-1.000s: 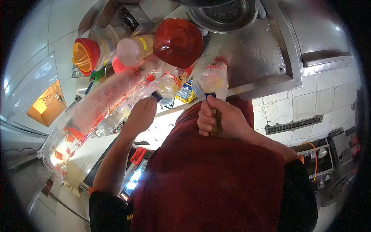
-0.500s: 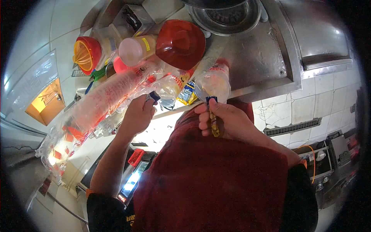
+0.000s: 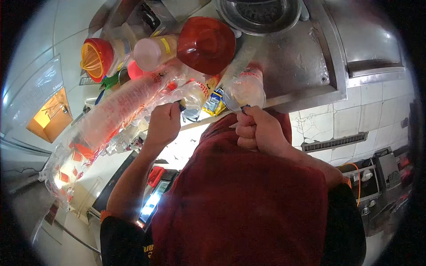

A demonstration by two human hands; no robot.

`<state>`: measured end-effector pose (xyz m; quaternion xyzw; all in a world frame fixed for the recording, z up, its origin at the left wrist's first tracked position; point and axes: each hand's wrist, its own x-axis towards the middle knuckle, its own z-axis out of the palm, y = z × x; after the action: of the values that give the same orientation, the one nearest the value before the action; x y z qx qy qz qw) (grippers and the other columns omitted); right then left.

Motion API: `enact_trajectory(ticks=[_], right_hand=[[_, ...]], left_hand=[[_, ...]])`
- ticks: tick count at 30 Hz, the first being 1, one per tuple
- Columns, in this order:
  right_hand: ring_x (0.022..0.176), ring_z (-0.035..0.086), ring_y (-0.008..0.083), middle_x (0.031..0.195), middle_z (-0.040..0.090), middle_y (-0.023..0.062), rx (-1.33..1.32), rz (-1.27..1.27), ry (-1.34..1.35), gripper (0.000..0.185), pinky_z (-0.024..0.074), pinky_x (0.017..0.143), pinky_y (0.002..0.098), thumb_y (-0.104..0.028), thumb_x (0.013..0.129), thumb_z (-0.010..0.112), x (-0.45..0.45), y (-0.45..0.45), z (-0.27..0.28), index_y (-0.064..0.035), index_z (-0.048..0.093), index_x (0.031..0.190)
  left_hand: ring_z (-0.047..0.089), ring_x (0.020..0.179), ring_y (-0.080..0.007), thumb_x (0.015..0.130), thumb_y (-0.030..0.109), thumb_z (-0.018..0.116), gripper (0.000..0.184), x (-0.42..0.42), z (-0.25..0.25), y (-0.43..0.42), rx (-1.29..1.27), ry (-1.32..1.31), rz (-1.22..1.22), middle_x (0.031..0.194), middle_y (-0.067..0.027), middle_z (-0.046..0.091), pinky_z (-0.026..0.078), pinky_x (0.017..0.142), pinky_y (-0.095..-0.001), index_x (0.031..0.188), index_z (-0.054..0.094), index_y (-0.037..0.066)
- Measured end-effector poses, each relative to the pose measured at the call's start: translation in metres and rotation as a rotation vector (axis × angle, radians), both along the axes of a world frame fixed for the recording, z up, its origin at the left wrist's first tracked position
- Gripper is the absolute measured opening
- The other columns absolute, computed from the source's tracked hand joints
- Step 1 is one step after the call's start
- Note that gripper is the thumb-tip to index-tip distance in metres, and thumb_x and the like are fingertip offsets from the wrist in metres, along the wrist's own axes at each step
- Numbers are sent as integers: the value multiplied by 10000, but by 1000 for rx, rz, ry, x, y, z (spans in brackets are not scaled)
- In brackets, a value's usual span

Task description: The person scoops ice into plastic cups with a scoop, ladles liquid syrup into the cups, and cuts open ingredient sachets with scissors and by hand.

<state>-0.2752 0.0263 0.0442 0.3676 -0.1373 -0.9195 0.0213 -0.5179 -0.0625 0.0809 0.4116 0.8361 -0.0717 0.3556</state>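
My left hand (image 3: 164,124) is closed on a small dark packet piece (image 3: 182,105), beside a clear plastic cup (image 3: 191,99) with red print. Closed as well, my right hand (image 3: 262,129) pinches a small dark packet (image 3: 245,107) whose lower part is hidden by the fingers. Right above that hand, a second clear cup (image 3: 246,91) with red print stands on the steel counter (image 3: 293,66). Blue and yellow packets (image 3: 214,102) lie between the two cups.
A long plastic-wrapped stack of cups (image 3: 115,111) lies at the left. Behind are a red bowl (image 3: 206,44), a lidded container (image 3: 148,54), an orange juicer (image 3: 93,60) and a metal pan (image 3: 262,17). A lit phone (image 3: 153,201) is at lower left.
The yellow lower part of the packet in my right hand has gone out of sight as the fingers curled in. My left hand has turned slightly, with its dark piece now mostly covered.
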Motion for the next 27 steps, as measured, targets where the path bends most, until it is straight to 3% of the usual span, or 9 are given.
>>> enact_trajectory(ticks=[3, 5, 9, 11, 14, 17, 21, 23, 27], right_hand=[[453, 156, 59, 547, 224, -81, -7, -57, -56, 343, 124, 411, 267, -322, 987, 371, -2, 1, 1, -193, 315, 673], [446, 222, 78, 556, 260, -54, 54, 0, 82, 317, 220, 425, 288, -304, 984, 387, 4, 1, -6, -164, 347, 702], [444, 228, 89, 543, 246, -55, 40, -45, 20, 339, 215, 423, 297, -320, 984, 394, -1, 1, -5, -165, 332, 689], [446, 186, 58, 551, 236, -85, 32, 60, 27, 355, 128, 413, 272, -340, 990, 359, -3, 6, 0, -203, 304, 667], [454, 200, 53, 562, 248, -86, -25, 18, 181, 297, 138, 417, 263, -323, 996, 348, 1, 2, -10, -188, 369, 733], [466, 199, 49, 584, 264, -79, -35, 20, 159, 223, 150, 425, 257, -291, 1001, 344, 3, 1, -6, -160, 417, 837], [474, 188, 50, 603, 274, -70, 129, 91, 106, 195, 153, 431, 250, -279, 1004, 345, 4, 6, 5, -134, 430, 904], [480, 178, 46, 623, 288, -64, 84, 68, 94, 206, 149, 433, 245, -271, 1007, 344, 4, 0, 0, -141, 417, 864], [478, 171, 42, 607, 274, -74, 90, 3, 66, 238, 137, 428, 246, -286, 1010, 340, 3, -3, -3, -162, 394, 814]], left_hand=[[584, 581, -408, 937, 195, 492, 365, 1, 0, 3, 88, 0, -26, 635, -265, 556, 434, 574, -466, 700, 564, -73], [582, 560, -396, 935, 200, 501, 366, 0, -5, 2, 98, 14, -59, 630, -256, 561, 433, 561, -456, 691, 570, -63], [589, 554, -386, 941, 212, 503, 380, 3, -9, 0, 135, 58, -107, 627, -252, 561, 434, 559, -456, 677, 577, -52], [604, 595, -398, 948, 216, 497, 348, 8, -3, 3, 71, 32, -57, 658, -253, 583, 444, 579, -469, 728, 584, -39], [614, 675, -430, 956, 200, 473, 264, 10, 7, 2, 0, 42, -53, 719, -269, 602, 457, 633, -492, 871, 553, -37], [605, 752, -470, 958, 170, 446, 212, 1, 10, -6, -101, -15, 11, 781, -297, 605, 450, 685, -528, 996, 476, -36], [594, 788, -496, 960, 163, 431, 216, 11, 24, 4, -185, -136, 138, 796, -318, 594, 436, 705, -556, 1037, 431, -39], [593, 798, -500, 963, 164, 430, 212, 7, 18, -5, -90, -32, -110, 804, -319, 595, 427, 705, -571, 1042, 430, -32], [589, 794, -501, 961, 164, 444, 209, 4, 9, -14, -52, -49, -75, 804, -314, 597, 425, 710, -575, 1038, 453, -29]])
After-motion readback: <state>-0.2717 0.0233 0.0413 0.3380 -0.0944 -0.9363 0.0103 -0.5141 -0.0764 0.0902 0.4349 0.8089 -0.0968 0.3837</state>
